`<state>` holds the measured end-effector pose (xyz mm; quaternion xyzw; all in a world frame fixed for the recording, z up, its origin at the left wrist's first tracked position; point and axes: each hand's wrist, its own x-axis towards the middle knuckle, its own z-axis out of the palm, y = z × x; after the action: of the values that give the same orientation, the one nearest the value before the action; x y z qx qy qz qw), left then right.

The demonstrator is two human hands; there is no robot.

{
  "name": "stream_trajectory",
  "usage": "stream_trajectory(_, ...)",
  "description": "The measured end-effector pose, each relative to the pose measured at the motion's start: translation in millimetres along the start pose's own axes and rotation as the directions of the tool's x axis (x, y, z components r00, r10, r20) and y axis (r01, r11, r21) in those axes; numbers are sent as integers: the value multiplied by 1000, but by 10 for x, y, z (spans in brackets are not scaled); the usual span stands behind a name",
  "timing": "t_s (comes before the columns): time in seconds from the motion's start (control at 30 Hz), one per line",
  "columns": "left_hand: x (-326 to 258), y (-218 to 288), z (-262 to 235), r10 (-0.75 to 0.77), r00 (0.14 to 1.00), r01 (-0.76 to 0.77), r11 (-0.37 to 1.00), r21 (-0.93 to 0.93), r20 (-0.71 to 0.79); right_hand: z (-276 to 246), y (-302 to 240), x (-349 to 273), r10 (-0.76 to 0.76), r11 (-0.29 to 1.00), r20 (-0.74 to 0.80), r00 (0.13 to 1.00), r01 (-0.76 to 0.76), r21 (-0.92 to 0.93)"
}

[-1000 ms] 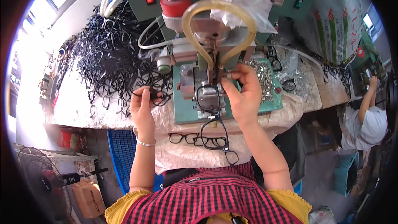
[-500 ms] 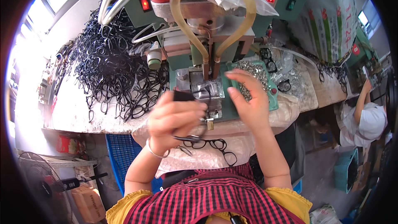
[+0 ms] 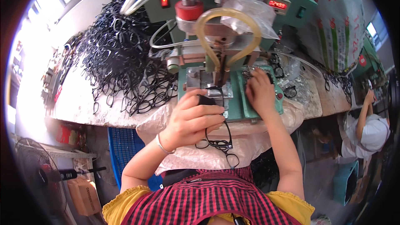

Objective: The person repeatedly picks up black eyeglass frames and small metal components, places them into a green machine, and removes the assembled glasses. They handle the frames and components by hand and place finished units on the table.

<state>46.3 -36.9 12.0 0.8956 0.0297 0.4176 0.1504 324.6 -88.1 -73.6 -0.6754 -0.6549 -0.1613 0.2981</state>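
My left hand (image 3: pixel 193 121) is closed around a black eyeglass frame (image 3: pixel 225 142), which hangs below the fingers in front of the press. By the thumb and forefinger sits a small black piece (image 3: pixel 205 100); its kind is unclear. My right hand (image 3: pixel 260 93) reaches into a green tray (image 3: pixel 248 106) of small shiny metal parts (image 3: pixel 246 74). Its fingers are curled together among the parts, and whatever they pinch is hidden. Between the hands stands a green press (image 3: pixel 235 108) with a metal fixture (image 3: pixel 218 92) under its head. More eyeglass frames (image 3: pixel 233 161) lie on the cloth near my lap.
A large heap of black eyeglass frames (image 3: pixel 121 54) covers the table's left side. The press's yellowish looped hose (image 3: pixel 200 29) hangs over the fixture. A big white sack (image 3: pixel 333 25) stands back right. Below the table is a blue basket (image 3: pixel 121 150); another person (image 3: pixel 373 127) works far right.
My right hand has gone from open beside the fixture into the tray of metal parts, its fingers curling. The left hand has shifted right with the eyeglass frame. The whole view has shifted slightly.
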Motion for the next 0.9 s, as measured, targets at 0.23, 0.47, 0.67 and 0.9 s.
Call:
stream_trajectory(0.23, -591, 345, -321, -251, 872, 382, 886, 262, -420, -172, 35, -189, 465, 855, -176, 868, -389, 343)
stream_trajectory(0.47, -299, -979, -749, -346, 760, 632, 591, 501, -550, -165, -199, -38, 493, 763, -115, 862, -365, 534)
stream_trajectory(0.67, -754, -1715, -495, -328, 741, 667, 454, 590, -586, -116, -172, -161, 528, 784, -168, 832, -402, 474)
stream_trajectory(0.9, -1006, -971, -548, -774, 312, 504, 626, -594, -551, -556, -92, -831, 493, 868, -265, 829, -449, 210)
